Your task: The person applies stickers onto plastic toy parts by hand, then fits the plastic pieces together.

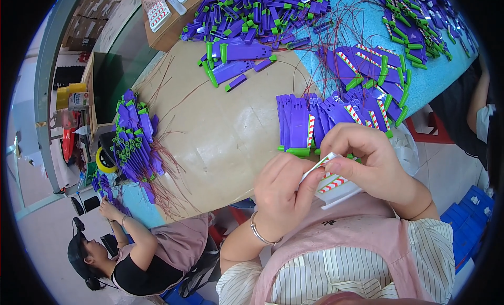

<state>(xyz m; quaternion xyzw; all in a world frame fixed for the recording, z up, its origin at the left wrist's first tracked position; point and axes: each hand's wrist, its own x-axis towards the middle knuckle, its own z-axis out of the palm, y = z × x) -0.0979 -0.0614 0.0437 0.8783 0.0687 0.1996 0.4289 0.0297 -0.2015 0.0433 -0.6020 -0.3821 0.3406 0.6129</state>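
Observation:
My left hand is closed on a white sticker sheet printed with red-and-white striped strips edged in green. The sheet is bent and tilted up in front of my chest. My right hand pinches at its upper edge, thumb and index finger close together; whether a strip has come loose there I cannot tell. Just beyond my hands lies a fanned row of flat purple plastic pieces with green ends. Some of them carry a striped sticker.
A heap of purple and green parts lies at the far side, with a cardboard box beside it. More stickered pieces and thin red wires spread right. Another wired pile is left, near a seated co-worker. Blue crates stand right.

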